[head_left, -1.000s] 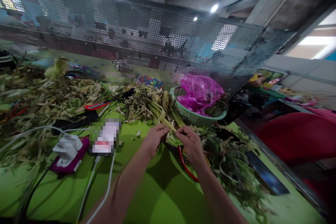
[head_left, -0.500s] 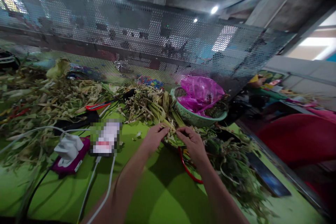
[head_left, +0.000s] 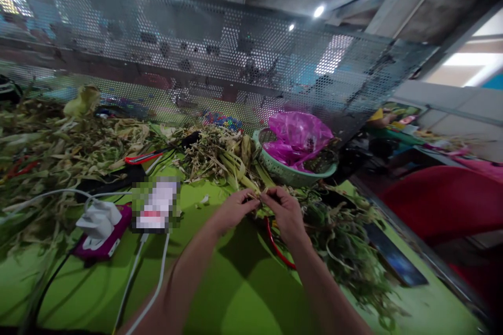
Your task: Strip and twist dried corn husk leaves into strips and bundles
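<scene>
Fingertips almost meeting, my left hand (head_left: 238, 208) and my right hand (head_left: 286, 213) pinch a small pale piece of dried plant (head_left: 258, 197) between them, over the near edge of a heap of dried leaves and stalks (head_left: 214, 154). My fingers cover much of the piece, so its exact kind does not show. Under and beside my right hand curves a red handle (head_left: 277, 248), partly hidden by the wrist. Just behind the hands, long yellow-green husk-like leaves (head_left: 236, 170) stick out of the heap.
A green basket (head_left: 288, 174) with a purple plastic bag (head_left: 301, 138) stands behind. Left lie a pixelated phone (head_left: 159, 207) on cables, a purple power strip (head_left: 108, 246) and a red-handled tool (head_left: 145, 157). Grey-green plants (head_left: 349, 251) and a dark phone-like slab (head_left: 396, 256) lie right.
My two hands have come closer together, the left shifting slightly right and the fingertips now nearly touching. The view has drifted slightly; the other things stay in place.
</scene>
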A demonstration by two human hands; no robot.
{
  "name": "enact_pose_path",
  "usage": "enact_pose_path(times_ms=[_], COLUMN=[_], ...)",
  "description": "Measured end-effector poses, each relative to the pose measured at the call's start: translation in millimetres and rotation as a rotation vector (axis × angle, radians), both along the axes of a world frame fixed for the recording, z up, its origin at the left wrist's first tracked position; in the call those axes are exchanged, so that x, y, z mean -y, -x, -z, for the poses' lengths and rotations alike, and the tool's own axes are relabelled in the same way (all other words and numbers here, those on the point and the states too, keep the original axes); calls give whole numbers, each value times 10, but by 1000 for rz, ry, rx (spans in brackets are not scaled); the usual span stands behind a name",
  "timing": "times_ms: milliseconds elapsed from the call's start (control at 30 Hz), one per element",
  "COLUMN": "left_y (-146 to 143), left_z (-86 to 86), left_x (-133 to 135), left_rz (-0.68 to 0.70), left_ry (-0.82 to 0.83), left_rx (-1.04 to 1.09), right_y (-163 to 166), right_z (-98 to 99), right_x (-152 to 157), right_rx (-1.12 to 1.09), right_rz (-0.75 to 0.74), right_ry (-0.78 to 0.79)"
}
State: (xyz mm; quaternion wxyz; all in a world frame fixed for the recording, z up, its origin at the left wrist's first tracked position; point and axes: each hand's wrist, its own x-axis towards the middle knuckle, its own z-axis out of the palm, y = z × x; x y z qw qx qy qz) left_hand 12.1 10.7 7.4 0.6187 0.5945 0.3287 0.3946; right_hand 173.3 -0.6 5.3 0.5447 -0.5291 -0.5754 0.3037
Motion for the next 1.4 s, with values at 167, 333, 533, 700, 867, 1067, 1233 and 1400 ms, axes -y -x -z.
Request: enact_pose_path(times_ms=[167, 333, 533, 700, 867, 1067, 1233, 1400], left_y=[-16, 3, 1, -14, -23, -4, -44, -16], left_z=[76, 84, 23, 75, 155, 221, 238, 126], left_x=[-36, -39, -36, -78, -114, -119, -95, -49], left_rz=[-124, -185, -105, -148, -115, -104, -132, -56], left_ry=[112, 249, 334, 212, 166, -55, -271, -77], left_rx=[105, 241, 339, 282, 150, -48, -121, 31], right_y=[-40, -59, -49, -43, -34, 18, 53, 12], right_z=[-7, 0, -16, -19, -15, -7, -36, -48], right_x=[-23, -23, -10, -9, -18, 10, 37, 8], right_rx=[-11, 72, 91, 129, 113, -111, -339, -251], right_rz=[-31, -69, -56, -98, -109, -80, -98, -93], right_ry=[29, 66, 25, 86, 125, 164, 208, 184])
